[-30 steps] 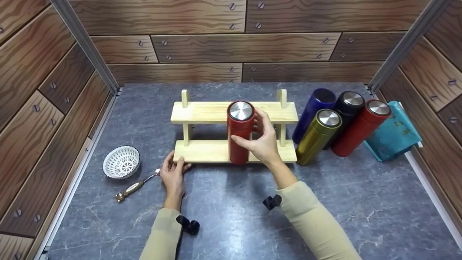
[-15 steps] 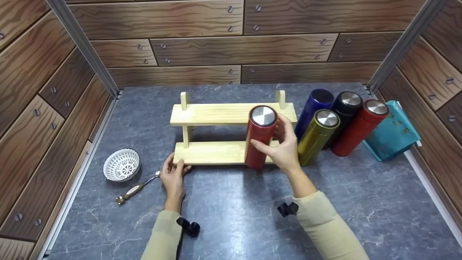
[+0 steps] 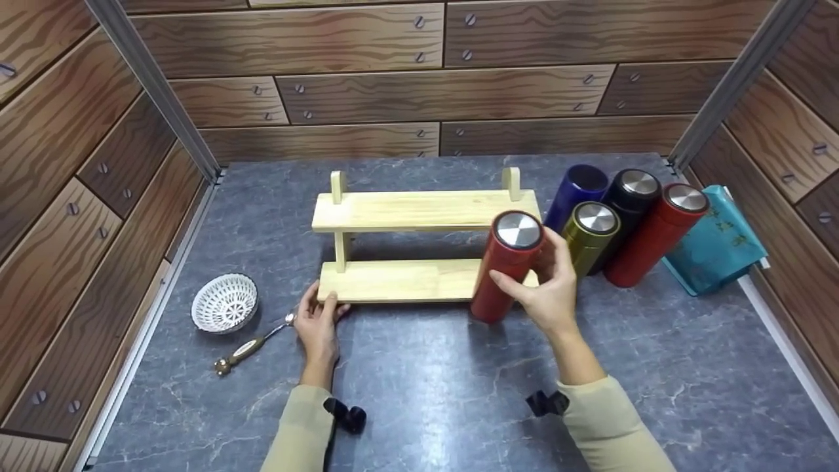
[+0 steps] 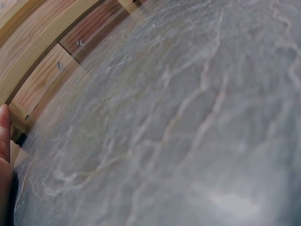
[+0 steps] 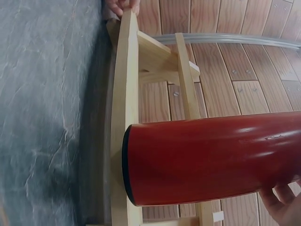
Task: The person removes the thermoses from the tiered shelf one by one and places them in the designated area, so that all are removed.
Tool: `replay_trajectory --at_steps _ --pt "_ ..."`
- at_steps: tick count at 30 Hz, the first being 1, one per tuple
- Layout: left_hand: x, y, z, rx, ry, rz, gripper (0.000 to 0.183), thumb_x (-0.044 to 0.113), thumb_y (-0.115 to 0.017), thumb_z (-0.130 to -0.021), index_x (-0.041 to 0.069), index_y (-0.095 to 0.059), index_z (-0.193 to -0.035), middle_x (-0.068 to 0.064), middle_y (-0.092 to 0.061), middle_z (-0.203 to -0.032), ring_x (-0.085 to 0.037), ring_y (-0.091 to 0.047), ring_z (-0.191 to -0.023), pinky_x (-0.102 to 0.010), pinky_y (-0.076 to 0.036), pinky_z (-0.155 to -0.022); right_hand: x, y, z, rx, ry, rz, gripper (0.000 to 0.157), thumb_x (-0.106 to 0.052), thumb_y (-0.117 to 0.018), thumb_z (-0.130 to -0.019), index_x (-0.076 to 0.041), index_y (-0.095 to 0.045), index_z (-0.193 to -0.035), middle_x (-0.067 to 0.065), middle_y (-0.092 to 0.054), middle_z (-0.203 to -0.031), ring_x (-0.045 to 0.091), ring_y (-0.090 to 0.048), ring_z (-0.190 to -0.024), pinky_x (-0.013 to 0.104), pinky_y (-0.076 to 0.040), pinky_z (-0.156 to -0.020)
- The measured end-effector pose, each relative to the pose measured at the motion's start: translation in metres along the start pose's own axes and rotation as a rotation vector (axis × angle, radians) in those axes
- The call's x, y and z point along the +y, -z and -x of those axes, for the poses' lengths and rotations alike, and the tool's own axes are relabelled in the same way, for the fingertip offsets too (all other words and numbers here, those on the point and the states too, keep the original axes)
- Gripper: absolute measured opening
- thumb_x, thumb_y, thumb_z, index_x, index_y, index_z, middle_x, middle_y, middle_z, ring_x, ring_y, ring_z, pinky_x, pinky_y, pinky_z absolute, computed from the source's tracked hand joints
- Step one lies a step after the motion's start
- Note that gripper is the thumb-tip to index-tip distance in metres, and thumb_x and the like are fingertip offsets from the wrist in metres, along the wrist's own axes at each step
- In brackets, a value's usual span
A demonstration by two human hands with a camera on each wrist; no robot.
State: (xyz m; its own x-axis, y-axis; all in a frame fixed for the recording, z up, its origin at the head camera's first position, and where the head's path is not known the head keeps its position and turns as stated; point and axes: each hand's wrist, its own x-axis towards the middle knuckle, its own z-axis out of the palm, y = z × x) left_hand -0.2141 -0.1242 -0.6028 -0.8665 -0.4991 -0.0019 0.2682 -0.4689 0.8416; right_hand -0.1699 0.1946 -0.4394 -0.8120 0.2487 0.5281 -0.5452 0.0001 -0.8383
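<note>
My right hand (image 3: 547,288) grips a red vacuum flask (image 3: 508,269) with a silver-topped lid. The flask is near upright, before the right part of a two-tier wooden shelf (image 3: 387,282), and covers some of its lower board. In the right wrist view the flask's dark base (image 5: 128,165) appears over the lower board's front edge; I cannot tell whether they touch. My left hand (image 3: 319,331) holds the lower board's left front corner, thumb on top. Only part of that hand shows in the left wrist view, at the left edge.
Blue (image 3: 580,190), black (image 3: 632,190), gold (image 3: 593,229) and red (image 3: 655,236) flasks stand right of the shelf, near a teal bag (image 3: 714,242). A white patterned bowl (image 3: 225,303) and an ornate-handled utensil (image 3: 252,344) lie left. Wood-patterned walls surround the grey table (image 3: 419,406).
My right hand has carried the red flask rightward and toward me, along the shelf's front. My left hand stays on the shelf's corner.
</note>
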Motion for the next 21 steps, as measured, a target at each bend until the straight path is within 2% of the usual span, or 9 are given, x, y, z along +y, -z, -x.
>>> replay_trajectory --at_steps 3,9,17,21 --pt "0.0 -0.001 -0.001 0.004 0.008 0.0 0.047 -0.012 -0.061 -0.083 -0.008 -0.047 -0.127 -0.015 -0.051 -0.107 -0.019 -0.057 -0.083 -0.029 -0.059 -0.06 0.002 0.009 0.003 0.025 -0.016 -0.001 0.079 0.02 -0.079 -0.056 0.002 -0.046 -0.126 0.011 -0.062 -0.105 0.022 -0.059 -0.092 0.025 -0.054 -0.073" --pt "0.0 0.0 -0.001 0.001 0.006 -0.01 0.048 -0.011 -0.062 -0.082 -0.009 -0.047 -0.127 -0.015 -0.05 -0.106 -0.018 -0.057 -0.082 -0.029 -0.06 -0.06 -0.016 0.016 0.011 0.082 -0.05 0.043 0.077 0.021 -0.076 -0.056 0.004 -0.047 -0.125 0.004 -0.061 -0.105 0.019 -0.058 -0.093 0.022 -0.053 -0.071" --pt "0.0 0.0 0.001 -0.003 0.009 0.009 0.048 -0.012 -0.062 -0.082 -0.009 -0.046 -0.128 -0.015 -0.051 -0.105 -0.018 -0.057 -0.082 -0.03 -0.06 -0.06 -0.002 0.048 0.02 0.16 -0.046 0.047 0.081 0.021 -0.078 -0.053 -0.002 -0.05 -0.125 0.009 -0.06 -0.108 0.021 -0.057 -0.095 0.022 -0.052 -0.072" --pt "0.0 0.0 -0.001 -0.002 0.007 0.009 0.049 -0.011 -0.062 -0.082 -0.01 -0.045 -0.128 -0.015 -0.051 -0.104 -0.018 -0.057 -0.08 -0.03 -0.059 -0.059 -0.002 0.063 0.021 0.209 -0.026 0.05 0.081 0.022 -0.077 -0.053 -0.001 -0.049 -0.126 0.01 -0.06 -0.109 0.02 -0.056 -0.095 0.023 -0.051 -0.073"
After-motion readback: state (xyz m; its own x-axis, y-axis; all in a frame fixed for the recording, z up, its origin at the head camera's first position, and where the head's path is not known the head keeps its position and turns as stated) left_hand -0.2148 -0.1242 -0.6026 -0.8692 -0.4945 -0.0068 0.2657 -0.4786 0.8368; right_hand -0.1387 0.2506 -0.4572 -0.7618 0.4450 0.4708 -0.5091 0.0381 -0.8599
